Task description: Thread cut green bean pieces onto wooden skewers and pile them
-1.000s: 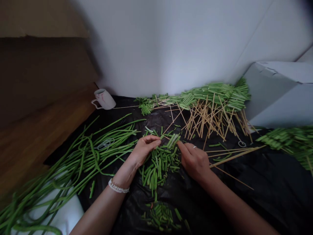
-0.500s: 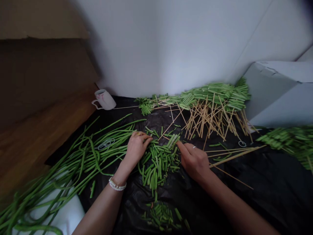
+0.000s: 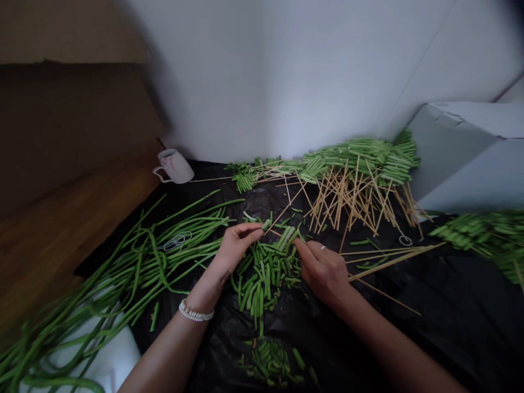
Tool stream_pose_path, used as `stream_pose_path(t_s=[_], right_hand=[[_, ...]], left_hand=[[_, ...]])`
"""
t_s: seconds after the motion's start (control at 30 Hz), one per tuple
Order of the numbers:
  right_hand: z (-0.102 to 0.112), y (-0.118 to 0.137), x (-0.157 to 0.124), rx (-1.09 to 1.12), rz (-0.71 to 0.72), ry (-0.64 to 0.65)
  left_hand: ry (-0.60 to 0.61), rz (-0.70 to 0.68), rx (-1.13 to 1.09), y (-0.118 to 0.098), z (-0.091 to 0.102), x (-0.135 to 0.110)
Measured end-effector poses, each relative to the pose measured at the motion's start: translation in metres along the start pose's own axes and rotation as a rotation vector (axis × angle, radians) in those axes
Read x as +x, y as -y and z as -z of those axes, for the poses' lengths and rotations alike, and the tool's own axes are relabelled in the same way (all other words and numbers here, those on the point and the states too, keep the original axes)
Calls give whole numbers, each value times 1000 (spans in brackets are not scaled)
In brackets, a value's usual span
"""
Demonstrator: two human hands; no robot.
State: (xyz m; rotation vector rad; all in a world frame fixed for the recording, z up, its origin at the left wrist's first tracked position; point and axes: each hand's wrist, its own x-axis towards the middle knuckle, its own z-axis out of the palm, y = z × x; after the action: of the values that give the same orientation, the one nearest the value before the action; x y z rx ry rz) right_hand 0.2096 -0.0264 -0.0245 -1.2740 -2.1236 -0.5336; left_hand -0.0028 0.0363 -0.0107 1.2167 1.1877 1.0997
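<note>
My left hand (image 3: 235, 244) pinches a short cut piece of long bean (image 3: 266, 224) between thumb and fingertips. Closed around a bamboo skewer (image 3: 275, 233), my right hand (image 3: 325, 268) keeps it pointing left. Several bean pieces (image 3: 288, 238) sit side by side on that skewer, just beyond my right fingers. The piece in my left hand is close to the skewer's tip; whether they touch I cannot tell. Below both hands lies a loose pile of cut bean pieces (image 3: 262, 281) on a black plastic sheet (image 3: 344, 349).
Uncut long beans (image 3: 135, 273) spread across the left. Filled bean skewers (image 3: 360, 155) are stacked at the back, with more (image 3: 487, 234) at the right. A white mug (image 3: 176, 166) stands back left. Loose bamboo skewers (image 3: 393, 259) lie beside my right hand. A white box (image 3: 470, 147) stands back right.
My left hand has moved right from over the bean pile to near the skewer's tip, and a bean piece now shows in its fingertips. My right hand has barely shifted.
</note>
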Motion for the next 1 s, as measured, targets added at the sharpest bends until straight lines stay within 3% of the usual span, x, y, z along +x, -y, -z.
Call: stream_pose_path(t_s=[0.07, 0.17, 0.57, 1.0], right_hand=[[0, 0, 0, 5, 7, 1], [1, 1, 0, 18, 17, -5], [0, 0, -1, -3, 7, 17], [1, 0, 0, 5, 12, 3]], left_hand=[[26, 125, -200, 1, -5, -2], [40, 208, -317, 0, -9, -4], [76, 207, -306, -6, -14, -9], [35, 257, -387, -8, -14, -7]])
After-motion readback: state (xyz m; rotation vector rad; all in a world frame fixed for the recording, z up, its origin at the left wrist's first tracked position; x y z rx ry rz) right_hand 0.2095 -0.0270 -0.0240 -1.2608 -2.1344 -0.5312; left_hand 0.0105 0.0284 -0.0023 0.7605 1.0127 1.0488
